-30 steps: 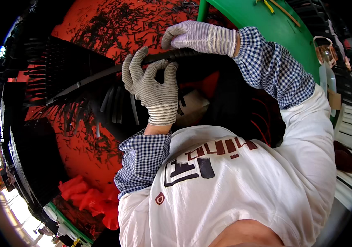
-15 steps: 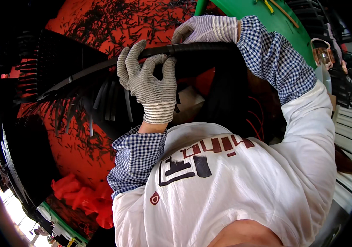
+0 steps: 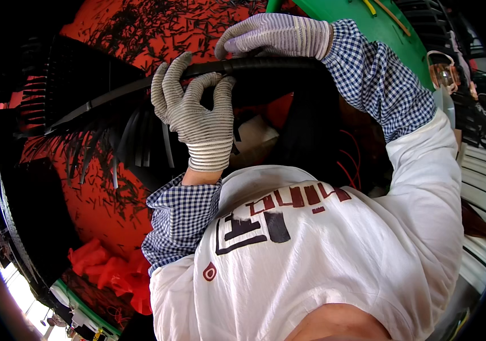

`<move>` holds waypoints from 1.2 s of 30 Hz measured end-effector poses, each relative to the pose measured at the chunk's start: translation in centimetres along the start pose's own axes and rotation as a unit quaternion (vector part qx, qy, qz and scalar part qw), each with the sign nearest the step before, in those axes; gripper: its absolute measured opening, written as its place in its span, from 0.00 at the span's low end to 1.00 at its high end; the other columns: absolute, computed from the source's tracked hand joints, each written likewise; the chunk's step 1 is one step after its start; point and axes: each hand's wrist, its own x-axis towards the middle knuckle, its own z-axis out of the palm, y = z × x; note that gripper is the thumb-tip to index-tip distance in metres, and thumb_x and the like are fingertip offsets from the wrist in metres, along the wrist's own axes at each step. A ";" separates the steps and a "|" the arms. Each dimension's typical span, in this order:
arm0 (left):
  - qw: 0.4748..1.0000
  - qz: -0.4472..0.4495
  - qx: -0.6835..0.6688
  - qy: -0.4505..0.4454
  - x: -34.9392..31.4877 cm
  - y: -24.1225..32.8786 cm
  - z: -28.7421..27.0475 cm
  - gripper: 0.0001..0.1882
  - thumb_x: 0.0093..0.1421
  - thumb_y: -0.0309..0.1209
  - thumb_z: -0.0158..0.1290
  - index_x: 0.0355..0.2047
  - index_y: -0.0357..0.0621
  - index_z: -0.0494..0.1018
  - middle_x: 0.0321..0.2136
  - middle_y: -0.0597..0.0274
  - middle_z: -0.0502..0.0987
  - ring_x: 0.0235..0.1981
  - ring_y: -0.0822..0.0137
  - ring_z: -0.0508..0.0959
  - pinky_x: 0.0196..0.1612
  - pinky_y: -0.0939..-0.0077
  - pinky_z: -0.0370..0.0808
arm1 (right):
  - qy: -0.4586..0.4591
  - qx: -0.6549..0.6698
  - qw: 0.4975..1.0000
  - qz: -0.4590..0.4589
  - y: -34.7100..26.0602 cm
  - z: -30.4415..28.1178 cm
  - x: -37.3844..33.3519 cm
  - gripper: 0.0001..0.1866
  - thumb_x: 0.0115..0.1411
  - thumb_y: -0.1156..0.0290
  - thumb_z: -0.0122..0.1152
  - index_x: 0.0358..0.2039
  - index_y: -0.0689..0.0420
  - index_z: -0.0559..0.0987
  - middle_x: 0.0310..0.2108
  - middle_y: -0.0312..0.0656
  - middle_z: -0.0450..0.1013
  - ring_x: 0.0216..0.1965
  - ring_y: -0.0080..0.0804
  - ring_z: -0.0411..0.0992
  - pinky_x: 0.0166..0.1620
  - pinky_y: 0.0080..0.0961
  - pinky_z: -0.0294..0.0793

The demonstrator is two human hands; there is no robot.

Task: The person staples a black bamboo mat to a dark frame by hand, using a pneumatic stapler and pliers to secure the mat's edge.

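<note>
A long, curved black band point(image 3: 115, 92) runs across my front, and its right stretch looks wrapped with a black strip. My left hand point(image 3: 202, 122), in a grey-striped knit glove, pinches the band's near edge between thumb and index finger, with its other fingers raised and spread. Just beyond the band, my gloved right hand point(image 3: 280, 35) has its fingers bent and drawn together. Its fingertips hang by the band near my left pinch; what they hold, if anything, is hidden. Loose black strips point(image 3: 132, 136) dangle below the band on the left.
A red surface point(image 3: 106, 207) lies strewn with short black offcuts. At the upper right is a green table point(image 3: 339, 17) carrying a thin wooden stick point(image 3: 388, 17). Crumpled red sheeting point(image 3: 112, 267) sits at lower left, and a dark comb-like rack point(image 3: 32, 102) stands far left.
Both hands have shifted slightly left. My right hand has also lifted a little, and its fingertips are farther left along the band. My left thumb and index finger remain pinched.
</note>
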 end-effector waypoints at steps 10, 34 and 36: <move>1.000 0.005 0.008 0.003 -0.1 -0.3 -0.3 0.09 0.47 0.34 0.70 0.27 0.48 0.83 0.55 0.60 0.74 0.63 0.49 0.63 0.67 0.54 0.55 | 0.048 0.026 0.998 -0.035 0.6 1.5 1.3 0.22 0.57 0.52 0.69 0.48 0.52 0.84 0.44 0.40 0.81 0.49 0.30 0.77 0.58 0.31 0.72; 1.000 0.002 -0.007 -0.007 -0.6 -0.4 -0.6 0.08 0.47 0.34 0.69 0.28 0.51 0.83 0.56 0.63 0.74 0.64 0.50 0.62 0.68 0.54 0.53 | 0.013 -0.252 0.953 -0.165 0.3 0.5 1.9 0.10 0.61 0.74 0.61 0.43 0.59 0.83 0.44 0.47 0.79 0.45 0.43 0.77 0.51 0.34 0.75; 1.000 0.004 -0.005 -0.006 -0.5 -0.5 -0.7 0.08 0.47 0.34 0.69 0.28 0.51 0.83 0.56 0.63 0.74 0.64 0.50 0.62 0.68 0.54 0.53 | 0.017 -0.215 0.957 -0.194 0.6 0.3 1.8 0.09 0.61 0.73 0.62 0.41 0.60 0.83 0.43 0.46 0.79 0.44 0.42 0.77 0.49 0.35 0.76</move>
